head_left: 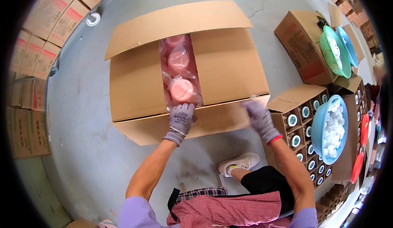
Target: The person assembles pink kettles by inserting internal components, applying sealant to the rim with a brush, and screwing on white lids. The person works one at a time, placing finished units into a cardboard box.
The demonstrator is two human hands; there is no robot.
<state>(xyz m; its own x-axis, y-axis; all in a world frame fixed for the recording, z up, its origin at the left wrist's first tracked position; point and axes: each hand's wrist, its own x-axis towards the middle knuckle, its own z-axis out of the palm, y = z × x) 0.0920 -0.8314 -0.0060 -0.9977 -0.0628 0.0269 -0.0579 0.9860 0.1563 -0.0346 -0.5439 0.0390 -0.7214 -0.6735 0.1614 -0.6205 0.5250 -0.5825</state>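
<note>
Left hand [181,120], in a grey knit glove, curls over the near edge of the large brown cardboard carton [229,64] on the grey concrete floor [86,117]; gloved right hand [257,114], fingers bent, presses the near flap [213,121]. Pink round lids in clear plastic bags [180,74] show through the gap between the inner flaps. Likely step: closing the carton; next calls for folding that flap up over the gap.

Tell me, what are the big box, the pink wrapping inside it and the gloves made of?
The box looks like corrugated cardboard: matte brown, creased flaps. The wrapping seems thin clear-pink plastic film, glossy and wrinkled. The gloves, on left hand and right hand, appear grey knit fabric, possibly coated.
</note>
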